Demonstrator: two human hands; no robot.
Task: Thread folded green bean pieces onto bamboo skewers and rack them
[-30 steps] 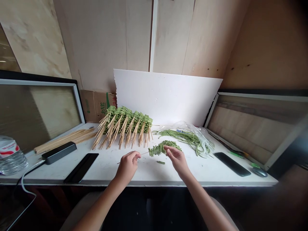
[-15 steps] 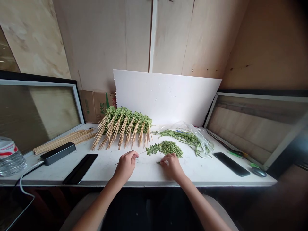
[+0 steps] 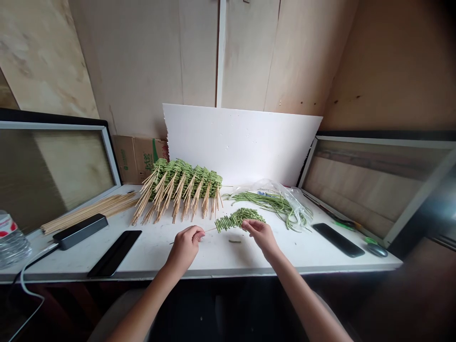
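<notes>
My left hand (image 3: 187, 242) is closed around the bare end of a thin wooden skewer (image 3: 211, 229). Short green bean pieces (image 3: 224, 223) are threaded side by side along the skewer, which points right toward a pile of cut bean pieces (image 3: 253, 214). My right hand (image 3: 261, 236) is at the near edge of that pile, thumb and fingers pinched together close to the skewer's far end. What lies between those fingertips is hidden. One loose bean piece (image 3: 234, 241) rests on the white table between my hands.
Stacked bean skewers (image 3: 185, 178) stand at the back left, beside bare skewers (image 3: 92, 209). Long beans (image 3: 274, 202) lie partly under a clear plastic bag (image 3: 297, 204). A black phone (image 3: 116, 253), a dark slab (image 3: 338, 240), a mouse (image 3: 376, 250) and a water bottle (image 3: 12, 242) surround the work area.
My right hand has lifted from beside the loose bean piece and moved up to the pile near the skewer's end. My left hand still holds the skewer. The view has shifted slightly.
</notes>
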